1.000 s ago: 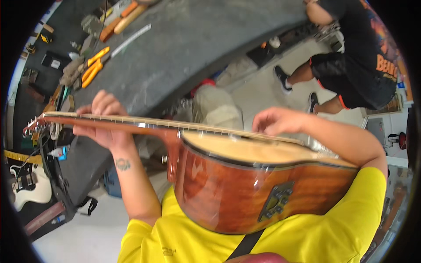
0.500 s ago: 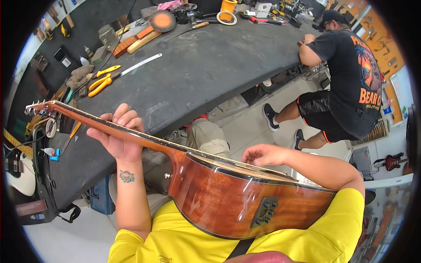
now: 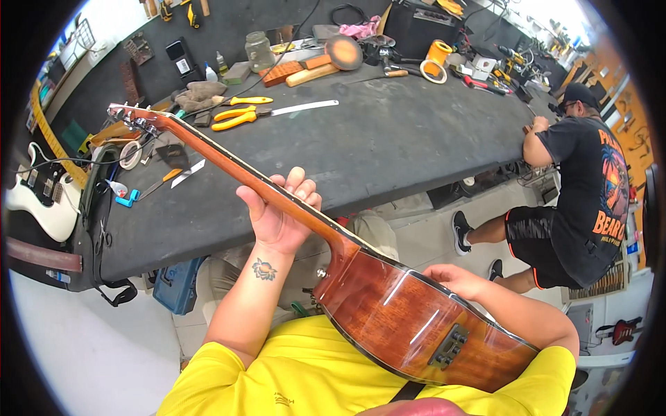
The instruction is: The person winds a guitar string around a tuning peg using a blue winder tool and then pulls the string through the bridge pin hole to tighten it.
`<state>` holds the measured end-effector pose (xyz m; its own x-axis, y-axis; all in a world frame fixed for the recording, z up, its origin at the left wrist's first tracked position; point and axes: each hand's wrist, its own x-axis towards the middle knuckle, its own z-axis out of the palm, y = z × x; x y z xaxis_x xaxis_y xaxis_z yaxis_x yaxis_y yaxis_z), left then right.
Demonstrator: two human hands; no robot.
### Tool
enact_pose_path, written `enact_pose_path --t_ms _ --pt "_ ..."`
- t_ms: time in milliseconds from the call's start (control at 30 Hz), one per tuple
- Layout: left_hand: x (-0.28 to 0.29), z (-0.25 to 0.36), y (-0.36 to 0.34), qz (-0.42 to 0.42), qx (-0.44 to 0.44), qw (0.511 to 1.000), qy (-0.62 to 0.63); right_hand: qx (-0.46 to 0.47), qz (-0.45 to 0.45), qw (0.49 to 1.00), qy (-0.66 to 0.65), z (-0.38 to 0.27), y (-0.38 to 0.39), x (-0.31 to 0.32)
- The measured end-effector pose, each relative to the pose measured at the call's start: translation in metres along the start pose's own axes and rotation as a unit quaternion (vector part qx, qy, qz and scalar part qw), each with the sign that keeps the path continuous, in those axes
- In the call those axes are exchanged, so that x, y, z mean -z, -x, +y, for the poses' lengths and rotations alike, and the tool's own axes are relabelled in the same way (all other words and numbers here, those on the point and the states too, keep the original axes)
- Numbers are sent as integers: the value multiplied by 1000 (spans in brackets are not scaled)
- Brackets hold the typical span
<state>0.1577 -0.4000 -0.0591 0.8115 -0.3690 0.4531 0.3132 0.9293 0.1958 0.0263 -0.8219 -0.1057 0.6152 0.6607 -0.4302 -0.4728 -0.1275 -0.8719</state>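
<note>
A brown acoustic guitar (image 3: 399,305) with a glossy body lies across my lap, its neck pointing up and left. My left hand (image 3: 283,215) is closed round the neck, thumb on the near side and fingers curling over from the far side. My right forearm rests over the lower end of the body. At the far edge of the guitar's top is my right hand (image 3: 454,279), its fingers bent down toward the string side. The body's rim hides those fingertips. A black control panel (image 3: 449,347) is set in the side facing me.
A dark workbench (image 3: 388,139) stretches ahead, with yellow-handled pliers (image 3: 236,119), a steel ruler (image 3: 305,107), a glass jar (image 3: 257,50) and a hammer (image 3: 399,71) on it. A white electric guitar (image 3: 48,201) is at left. Another person (image 3: 590,173) leans over the bench at right.
The view has shifted, so the bench and guitar appear farther right and lower. My left hand stays on the neck. My right hand's fingers have dropped lower behind the body's edge.
</note>
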Motion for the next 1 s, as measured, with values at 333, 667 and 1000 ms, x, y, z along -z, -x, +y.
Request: enact_pose_path --t_ms 333,667,1000 --pt "3 2 -1 -30 -11 999 10 -97 167 961 198 0 2 5" --pt "10 5 4 -50 -4 999 5 -36 68 996 36 -37 6 -18" --pt "-18 29 19 107 -10 979 -176 -17 62 998 18 -51 3 -38"
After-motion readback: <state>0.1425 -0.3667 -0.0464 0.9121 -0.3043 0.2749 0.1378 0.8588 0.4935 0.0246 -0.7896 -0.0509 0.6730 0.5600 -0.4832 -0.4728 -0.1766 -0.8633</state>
